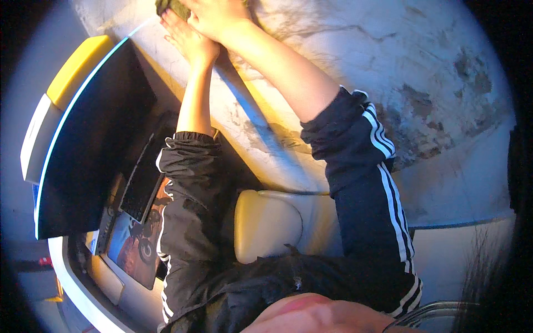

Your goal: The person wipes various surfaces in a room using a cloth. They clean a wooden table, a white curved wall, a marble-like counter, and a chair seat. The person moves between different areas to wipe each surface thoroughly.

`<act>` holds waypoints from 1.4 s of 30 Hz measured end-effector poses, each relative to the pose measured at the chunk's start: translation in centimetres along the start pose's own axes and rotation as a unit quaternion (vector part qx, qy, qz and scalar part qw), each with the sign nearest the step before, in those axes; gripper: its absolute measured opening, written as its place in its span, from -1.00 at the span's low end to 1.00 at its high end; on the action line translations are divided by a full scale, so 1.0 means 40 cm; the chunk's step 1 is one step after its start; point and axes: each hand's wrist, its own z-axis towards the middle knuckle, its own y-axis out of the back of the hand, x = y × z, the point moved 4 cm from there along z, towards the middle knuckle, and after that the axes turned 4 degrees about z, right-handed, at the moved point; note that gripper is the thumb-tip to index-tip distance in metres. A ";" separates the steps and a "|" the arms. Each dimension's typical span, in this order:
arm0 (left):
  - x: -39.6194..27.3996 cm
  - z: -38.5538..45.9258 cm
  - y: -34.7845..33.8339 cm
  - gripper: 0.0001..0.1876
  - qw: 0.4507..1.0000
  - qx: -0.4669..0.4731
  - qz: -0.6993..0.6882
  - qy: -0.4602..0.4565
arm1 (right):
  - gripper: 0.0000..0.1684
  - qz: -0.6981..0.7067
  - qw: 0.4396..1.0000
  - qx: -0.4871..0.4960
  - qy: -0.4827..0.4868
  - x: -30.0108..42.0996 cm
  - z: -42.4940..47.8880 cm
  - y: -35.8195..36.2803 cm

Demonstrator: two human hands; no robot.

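Both my arms reach to the top edge of the view, in rolled-up black sleeves with white stripes. My left hand has its fingers stretched out along a dark green object, seemingly cloth-like. My right hand overlaps it at the wrist and also lies against the green object; its fingertips run out of the picture. Most of the green object is cut off, so its shape and how firmly it is held are hidden. Beneath the hands spreads a whitish surface with dark cracks and stains.
A dark monitor with a bright edge stands on the left. Beside it are a black keyboard and a mat with a printed motorcycle picture. A pale rounded panel lies between my arms. A white curved rim is at lower left.
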 end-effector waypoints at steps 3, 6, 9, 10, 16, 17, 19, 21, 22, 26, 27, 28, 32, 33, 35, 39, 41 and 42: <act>0.108 -0.068 -0.001 -0.18 0.990 0.101 -0.011 0.096 | -0.37 0.026 0.998 0.038 0.049 0.068 -0.038 -0.104; 0.150 -0.116 -0.027 -0.18 0.980 0.148 -0.023 0.132 | -0.28 -0.159 0.981 0.078 0.080 0.114 -0.075 -0.215; 0.188 -0.179 -0.010 -0.18 0.968 0.157 -0.046 0.189 | -0.30 -0.141 0.971 0.139 0.131 0.167 -0.122 -0.165; 0.168 -0.207 -0.006 -0.17 0.965 0.172 -0.043 0.193 | -0.34 -0.140 0.971 0.140 0.134 0.167 -0.155 -0.161; 0.047 -0.369 0.008 -0.15 0.954 0.197 -0.044 0.223 | -0.29 -0.121 0.972 0.154 0.132 0.153 -0.319 -0.095; 0.021 -0.393 0.008 -0.15 0.949 0.195 -0.065 0.239 | -0.29 -0.132 0.968 0.162 0.136 0.144 -0.343 -0.073; -0.079 -0.437 0.018 -0.19 0.955 0.209 -0.046 0.206 | -0.32 -0.116 0.973 0.146 0.137 0.095 -0.419 -0.036; -0.204 -0.469 0.014 -0.21 0.960 0.221 -0.029 0.169 | -0.36 -0.088 0.981 0.125 0.119 0.016 -0.501 0.022; -0.266 -0.482 0.024 -0.24 0.975 0.199 0.002 0.103 | -0.36 -0.102 0.985 0.087 0.113 -0.023 -0.530 0.093; -0.572 -0.613 0.018 -0.25 0.977 0.183 -0.032 0.102 | -0.42 -0.017 0.990 0.133 0.043 -0.194 -0.723 0.345; -0.648 -0.642 0.019 -0.21 0.969 0.196 -0.070 0.134 | -0.31 -0.108 0.980 0.163 0.043 -0.229 -0.780 0.396; -0.732 -0.684 0.015 -0.19 0.963 0.197 -0.105 0.150 | -0.31 -0.108 0.982 0.151 0.030 -0.280 -0.845 0.438; -1.056 -0.847 0.026 -0.16 0.952 0.202 -0.168 0.157 | -0.32 -0.161 0.974 0.157 0.034 -0.434 -1.083 0.659; -1.117 -0.891 0.026 -0.16 0.953 0.202 -0.167 0.152 | -0.32 -0.167 0.974 0.155 0.024 -0.462 -1.143 0.700; -1.228 -0.966 0.023 -0.16 0.964 0.178 -0.173 0.094 | -0.32 -0.177 0.973 0.150 0.002 -0.514 -1.271 0.782; -1.437 -1.102 0.010 -0.16 0.977 0.134 -0.162 -0.029 | -0.40 -0.206 0.966 0.150 -0.053 -0.622 -1.509 0.934; -1.533 -1.134 0.013 -0.14 0.974 0.130 -0.157 -0.097 | -0.46 -0.210 0.960 0.165 -0.078 -0.680 -1.594 1.022; -1.581 -1.148 0.013 -0.17 0.967 0.139 -0.172 -0.125 | -0.53 -0.229 0.954 0.171 -0.094 -0.708 -1.654 1.049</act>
